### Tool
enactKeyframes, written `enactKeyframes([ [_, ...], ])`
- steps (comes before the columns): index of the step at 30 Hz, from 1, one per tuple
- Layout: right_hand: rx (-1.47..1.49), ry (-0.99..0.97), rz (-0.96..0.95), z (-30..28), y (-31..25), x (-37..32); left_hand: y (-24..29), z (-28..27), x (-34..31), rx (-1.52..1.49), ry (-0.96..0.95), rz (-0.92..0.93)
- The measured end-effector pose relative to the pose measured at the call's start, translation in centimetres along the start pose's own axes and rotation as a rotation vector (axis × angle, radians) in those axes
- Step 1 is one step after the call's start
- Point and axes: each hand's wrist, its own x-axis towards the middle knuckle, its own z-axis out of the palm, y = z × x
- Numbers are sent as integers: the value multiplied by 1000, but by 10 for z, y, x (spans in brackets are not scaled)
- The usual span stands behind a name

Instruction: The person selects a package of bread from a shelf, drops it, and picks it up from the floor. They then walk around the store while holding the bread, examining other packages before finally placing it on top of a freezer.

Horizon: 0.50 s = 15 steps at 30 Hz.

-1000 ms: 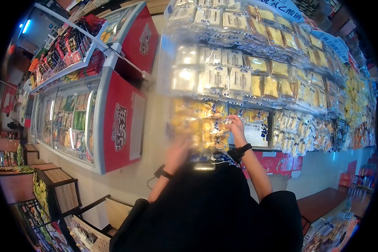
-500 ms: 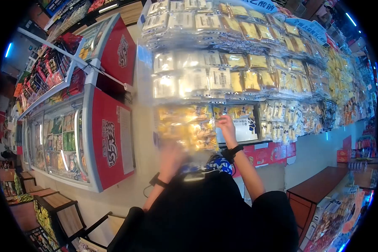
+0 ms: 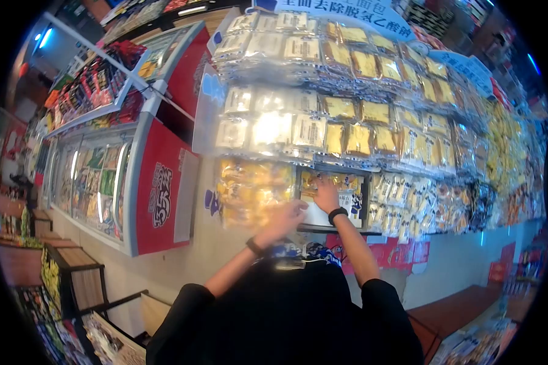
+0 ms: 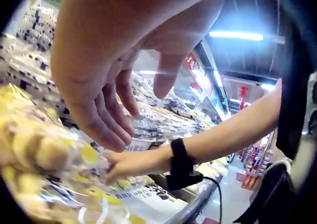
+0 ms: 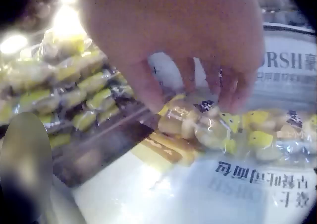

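Observation:
My right hand (image 3: 326,194) reaches into a dark-rimmed tray (image 3: 365,213). In the right wrist view, its thumb and fingers bend down around a clear packet of small yellow buns (image 5: 185,122), lying beside another such packet (image 5: 267,135). Below them is a white printed sheet (image 5: 148,194) with a bread picture. My left hand (image 3: 281,221) hovers at the tray's front left, by the pile of yellow bun packets (image 3: 243,188). Its fingers (image 4: 109,110) are loosely bent with nothing between them in the left wrist view.
Rows of wrapped bread slices (image 3: 359,137) rise behind the tray. Packets of white rolls (image 3: 402,198) stand to its right. At left is a red-sided freezer (image 3: 164,188), across a strip of floor. Red boxes (image 3: 383,252) sit below the display's front edge.
My right hand has moved from the bun pile's right edge into the tray. My left hand has moved right, from the pile's front to the tray's front left corner.

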Motion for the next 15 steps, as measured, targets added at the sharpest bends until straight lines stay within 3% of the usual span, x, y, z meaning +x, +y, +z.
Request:
enactKeyframes([
  [2,-8,-71,-69,8,7,5,-12,28,13,-78,0,-42],
  [3,-65,36,-163,5,7,1,-15,41,15,-173,4,-115],
  [5,-87,-37,-195,3,14,-13,-20,66,19,-328,46,-253],
  [8,-112,-173,-229,-8,27,-47,-36,93,26,-309,127,-358],
  [11,-24,-290,-268,-52,21,-80,-98,130,31,-227,135,-172],
  [14,35,-233,-318,-50,44,-103,-103,149,35,-11,150,-188],
  [15,87,-208,-295,-66,40,-107,-83,150,36,-7,171,-285],
])
